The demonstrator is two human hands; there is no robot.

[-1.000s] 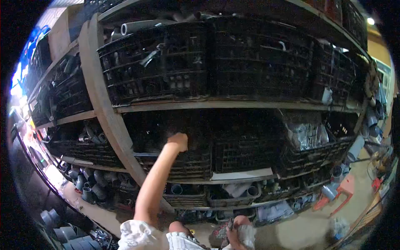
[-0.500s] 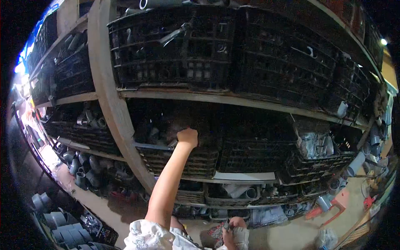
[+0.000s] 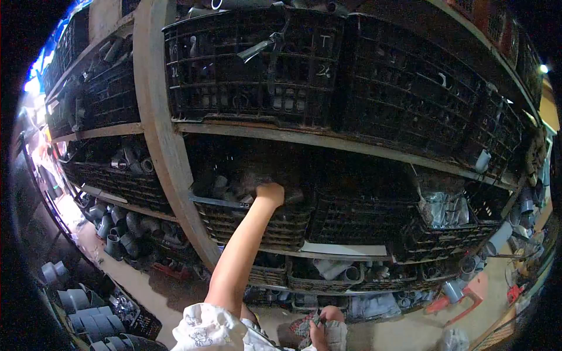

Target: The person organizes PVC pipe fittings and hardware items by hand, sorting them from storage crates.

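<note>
My left hand (image 3: 270, 195) reaches over the front rim of a black crate (image 3: 257, 225) on the middle shelf. Its fingers look curled, and their tips are lost in the dark among grey pipe fittings (image 3: 220, 182); what they hold cannot be made out. Low in the view, my right hand (image 3: 318, 334) is beside a bent knee (image 3: 332, 313) and a patterned red and grey cloth (image 3: 303, 326). Its fingers are closed round something small and dark.
Black crates (image 3: 252, 70) fill the upper shelf above a wooden beam (image 3: 281, 133). An upright post (image 3: 161, 117) stands left of my arm. Grey fittings (image 3: 96, 322) lie at lower left. A red plastic object (image 3: 468, 301) is on the floor at right.
The view has shifted slightly, and the shelves sit a little farther right. My left hand remains in the crate, slightly lower and more to the right in view. My right hand stays low.
</note>
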